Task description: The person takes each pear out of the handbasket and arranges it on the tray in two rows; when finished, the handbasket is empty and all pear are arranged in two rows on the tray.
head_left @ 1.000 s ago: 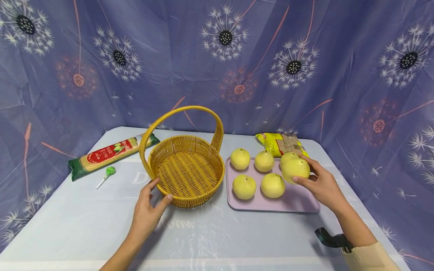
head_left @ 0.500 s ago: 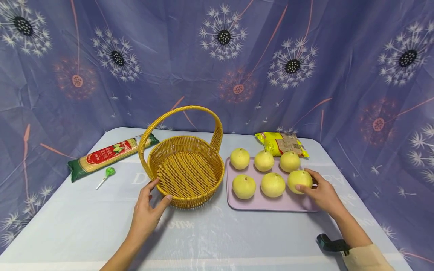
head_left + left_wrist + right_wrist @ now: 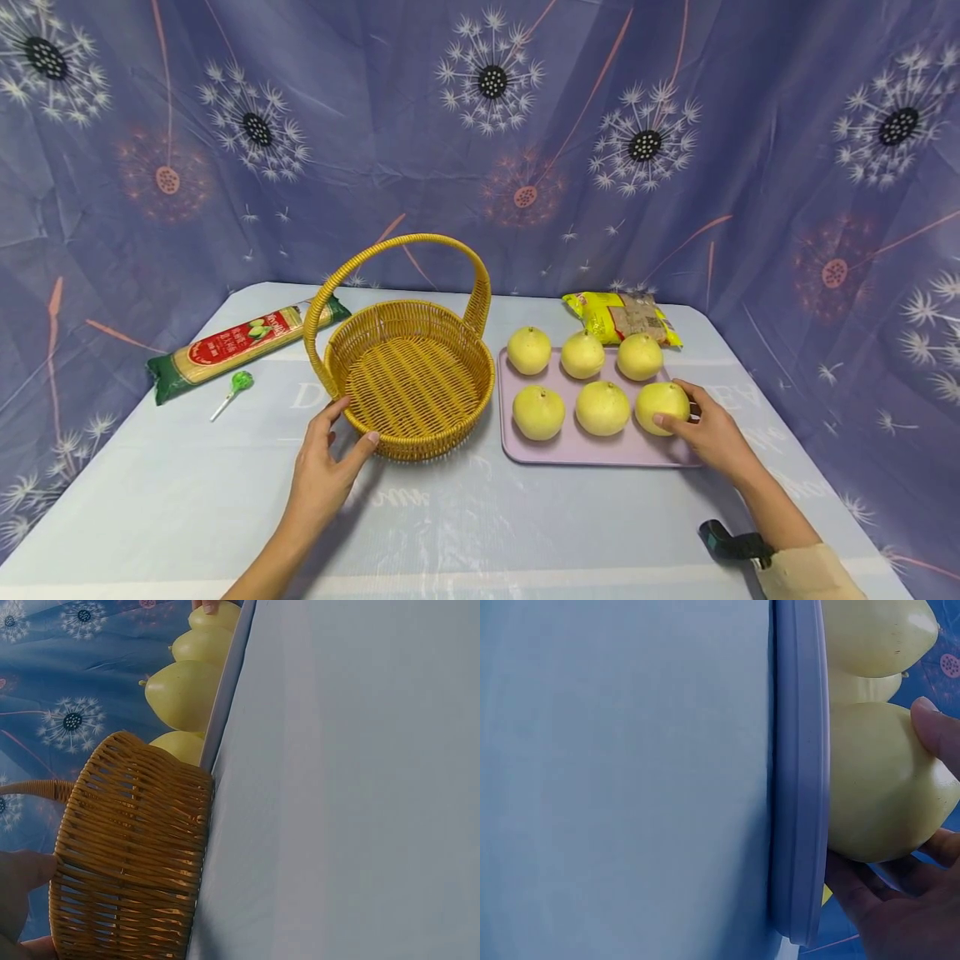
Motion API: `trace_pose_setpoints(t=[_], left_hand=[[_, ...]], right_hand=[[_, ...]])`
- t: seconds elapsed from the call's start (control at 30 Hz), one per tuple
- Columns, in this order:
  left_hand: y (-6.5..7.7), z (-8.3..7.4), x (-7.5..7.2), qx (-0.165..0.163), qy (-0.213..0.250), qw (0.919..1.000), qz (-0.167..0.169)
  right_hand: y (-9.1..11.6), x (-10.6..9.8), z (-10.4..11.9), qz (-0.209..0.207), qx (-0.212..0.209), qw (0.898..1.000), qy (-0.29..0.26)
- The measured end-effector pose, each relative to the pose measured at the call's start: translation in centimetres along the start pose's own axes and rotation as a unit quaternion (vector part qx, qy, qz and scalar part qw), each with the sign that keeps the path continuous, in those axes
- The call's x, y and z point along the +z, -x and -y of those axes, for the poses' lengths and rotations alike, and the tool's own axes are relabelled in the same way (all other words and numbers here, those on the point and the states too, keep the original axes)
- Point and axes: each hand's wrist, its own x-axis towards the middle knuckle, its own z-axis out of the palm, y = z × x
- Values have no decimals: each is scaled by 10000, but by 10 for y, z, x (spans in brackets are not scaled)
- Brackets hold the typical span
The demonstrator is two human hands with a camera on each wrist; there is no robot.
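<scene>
My right hand [image 3: 712, 429] holds a round, pale yellow pear [image 3: 660, 407] at the front right of a pink tray [image 3: 577, 452]. In the right wrist view the thumb [image 3: 935, 731] lies on one side of this pear [image 3: 885, 780], with fingers around the other. Several similar pears [image 3: 603, 408] stand on the tray in two rows. My left hand [image 3: 326, 471] touches the near left rim of a wicker basket [image 3: 420, 387] with thumb and fingers spread. That basket has a tall arched handle and nothing inside. In the left wrist view its woven side [image 3: 131, 855] hides part of the pears.
A packet of noodles [image 3: 240, 346] lies at the back left, with a green lollipop [image 3: 240, 382] before it. Behind the tray sits a yellow snack bag [image 3: 622, 317]. A patterned curtain [image 3: 360, 167] hangs along the back and sides of the white table [image 3: 480, 533].
My right hand has lowered the pear from above the tray into the front row's right end, still holding it. The left hand stays at the basket.
</scene>
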Motion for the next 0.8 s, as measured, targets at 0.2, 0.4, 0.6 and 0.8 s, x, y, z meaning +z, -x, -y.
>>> trace_pose_setpoints(t=[0.2, 0.4, 0.6, 0.8], left_hand=[[-1, 0, -1, 53, 58, 10000, -6], [-1, 1, -3, 110, 80, 9999, 8], [0, 2, -7, 83, 55, 9999, 78], [7, -8, -15, -33, -41, 10000, 45]], right_hand=[[0, 1, 0, 50, 3, 10000, -65], [1, 2, 1, 90, -37, 9999, -35], [4, -2, 8, -142, -277, 9995, -79], [11, -8, 30, -619, -647, 9959, 94]])
